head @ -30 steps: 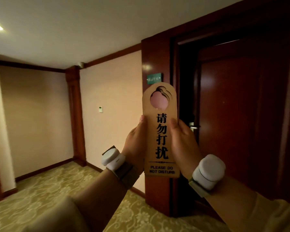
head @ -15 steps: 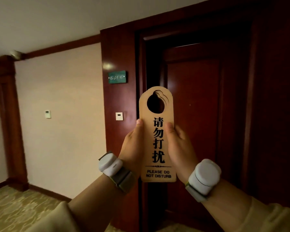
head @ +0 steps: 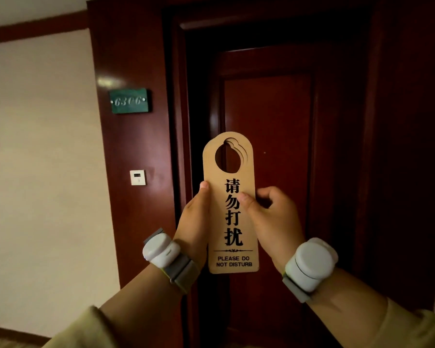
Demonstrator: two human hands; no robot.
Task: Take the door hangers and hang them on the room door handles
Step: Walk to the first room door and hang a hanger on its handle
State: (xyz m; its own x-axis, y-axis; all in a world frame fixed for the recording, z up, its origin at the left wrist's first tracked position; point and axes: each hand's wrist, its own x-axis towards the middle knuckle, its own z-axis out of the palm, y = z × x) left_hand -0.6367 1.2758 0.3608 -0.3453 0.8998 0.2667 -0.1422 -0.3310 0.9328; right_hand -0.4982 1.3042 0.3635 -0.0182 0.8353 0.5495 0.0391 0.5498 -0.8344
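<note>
A tan door hanger stack (head: pixel 230 204) with black Chinese characters and "PLEASE DO NOT DISTURB" stands upright in front of me, its round hole at the top. Layered edges inside the hole show more than one hanger. My left hand (head: pixel 194 222) grips its left edge, thumb on the front. My right hand (head: pixel 271 217) pinches the right edge, thumb on the face. Behind it is a dark red room door (head: pixel 269 126), shut and set back in its frame. The hanger and my hands hide the door handle.
A dark wooden pillar (head: pixel 133 146) left of the door carries a green room number plaque (head: pixel 129 100) and a small white wall panel (head: pixel 137 177). A cream wall (head: pixel 40 159) runs off to the left. Patterned carpet shows at the bottom left corner.
My view has swung right and closer until the door fills it. The hanger now sits lower against the door, and my right thumb has slid onto the hanger's face.
</note>
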